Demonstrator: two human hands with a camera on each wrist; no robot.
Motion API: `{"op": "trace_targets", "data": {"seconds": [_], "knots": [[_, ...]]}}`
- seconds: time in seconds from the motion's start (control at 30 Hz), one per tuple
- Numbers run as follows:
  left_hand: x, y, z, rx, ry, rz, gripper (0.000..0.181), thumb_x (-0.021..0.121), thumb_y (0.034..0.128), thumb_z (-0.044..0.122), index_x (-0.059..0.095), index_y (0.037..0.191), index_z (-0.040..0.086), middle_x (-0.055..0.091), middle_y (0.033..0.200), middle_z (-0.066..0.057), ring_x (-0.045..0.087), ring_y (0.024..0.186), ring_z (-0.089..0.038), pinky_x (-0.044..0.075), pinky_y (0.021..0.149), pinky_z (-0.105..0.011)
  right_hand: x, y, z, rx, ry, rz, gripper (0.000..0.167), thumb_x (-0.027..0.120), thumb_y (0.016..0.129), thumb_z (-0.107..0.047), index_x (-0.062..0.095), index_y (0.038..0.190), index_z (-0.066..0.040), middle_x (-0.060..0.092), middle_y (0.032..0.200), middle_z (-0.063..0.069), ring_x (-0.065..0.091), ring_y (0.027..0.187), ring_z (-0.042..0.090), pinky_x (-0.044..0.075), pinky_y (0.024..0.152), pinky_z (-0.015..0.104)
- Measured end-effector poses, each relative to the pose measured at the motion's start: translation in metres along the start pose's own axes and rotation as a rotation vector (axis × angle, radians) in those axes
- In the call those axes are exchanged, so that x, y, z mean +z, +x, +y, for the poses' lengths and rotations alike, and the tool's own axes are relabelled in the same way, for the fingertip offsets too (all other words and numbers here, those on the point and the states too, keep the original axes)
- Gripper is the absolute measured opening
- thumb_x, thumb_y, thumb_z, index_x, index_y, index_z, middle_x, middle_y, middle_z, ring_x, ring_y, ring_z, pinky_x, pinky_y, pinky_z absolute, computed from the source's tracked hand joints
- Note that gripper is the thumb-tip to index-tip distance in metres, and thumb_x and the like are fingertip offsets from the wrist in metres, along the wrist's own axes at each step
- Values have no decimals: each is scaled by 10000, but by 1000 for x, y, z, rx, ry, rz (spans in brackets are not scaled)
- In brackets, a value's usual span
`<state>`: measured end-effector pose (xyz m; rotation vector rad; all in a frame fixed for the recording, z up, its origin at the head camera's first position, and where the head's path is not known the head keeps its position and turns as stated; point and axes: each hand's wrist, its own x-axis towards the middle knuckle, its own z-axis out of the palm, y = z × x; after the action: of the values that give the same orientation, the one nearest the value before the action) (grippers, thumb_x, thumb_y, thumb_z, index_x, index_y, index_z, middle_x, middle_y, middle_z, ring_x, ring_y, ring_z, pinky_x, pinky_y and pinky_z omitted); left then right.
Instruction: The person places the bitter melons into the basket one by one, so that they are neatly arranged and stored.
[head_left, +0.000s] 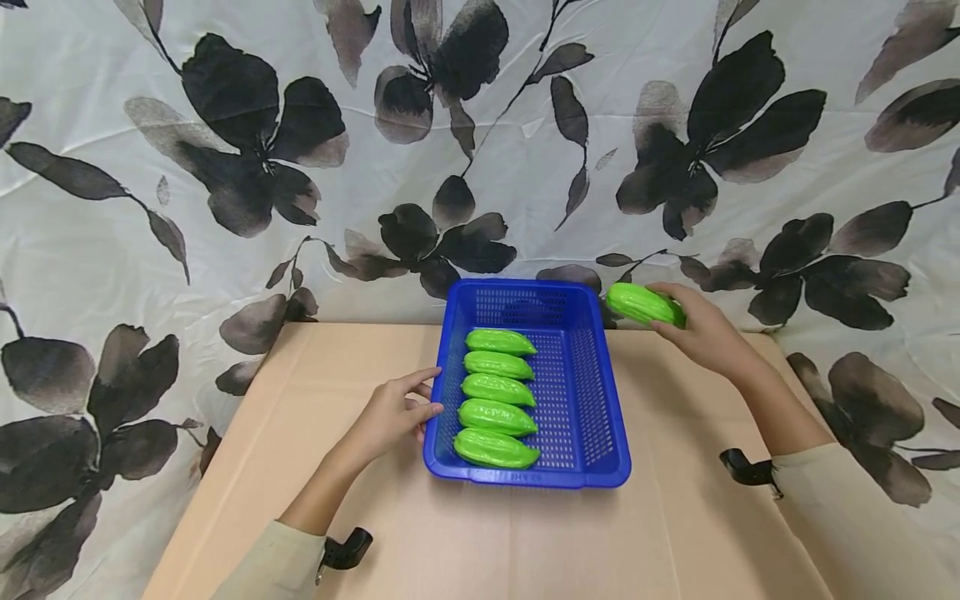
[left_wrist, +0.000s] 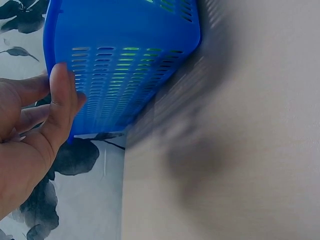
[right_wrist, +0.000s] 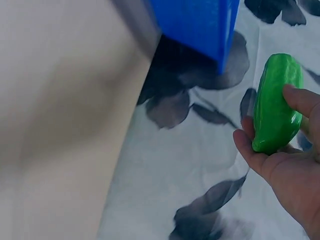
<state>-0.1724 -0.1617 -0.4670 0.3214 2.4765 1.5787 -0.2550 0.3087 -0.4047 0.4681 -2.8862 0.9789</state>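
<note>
A blue plastic basket (head_left: 617,433) with slotted walls stands on the table, and a row of several green bitter melons (head_left: 497,389) lies along its left half. My left hand (head_left: 393,410) holds the basket's left rim, some fingers against the outer wall in the left wrist view. Beyond the basket's far right corner, my right hand (head_left: 701,329) grips another green bitter melon (head_left: 641,303) in the air. In the right wrist view the thumb lies over this held melon (right_wrist: 276,107) and fingers support it from below.
The basket rests on a light brown table (head_left: 555,542). A white cloth with dark flowers (head_left: 525,167) hangs behind the table's far edge. Small black devices (head_left: 347,550) are worn at both wrists.
</note>
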Motion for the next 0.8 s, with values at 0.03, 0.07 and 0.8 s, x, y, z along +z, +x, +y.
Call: {"op": "trace_targets", "data": {"seconds": [0.03, 0.07, 0.8], "knots": [[0, 0, -1, 0, 0, -1, 610, 717, 942, -13, 496, 1509, 15, 660, 1105, -188, 669, 584, -149, 655, 556, -439, 1, 3, -4, -16, -1, -4, 585, 635, 1015, -55, 392, 1546, -18, 475, 1467, 246, 497, 1208, 403, 502, 977, 580], [0, 0, -1, -1, 0, -1, 609, 716, 942, -13, 497, 1509, 15, 659, 1105, -188, 669, 587, -148, 655, 551, -425, 2, 5, -8, -27, -2, -7, 580, 632, 1020, -63, 394, 1546, -16, 476, 1471, 244, 501, 1211, 398, 505, 977, 576], [-2, -1, 0, -3, -6, -5, 612, 717, 940, -16, 497, 1510, 18, 655, 1110, -194, 667, 581, -151, 645, 604, -536, 33, 86, -72, -118, -33, -146, 559, 651, 1013, -99, 440, 1525, -28, 507, 1494, 204, 523, 1327, 387, 482, 1115, 594]]}}
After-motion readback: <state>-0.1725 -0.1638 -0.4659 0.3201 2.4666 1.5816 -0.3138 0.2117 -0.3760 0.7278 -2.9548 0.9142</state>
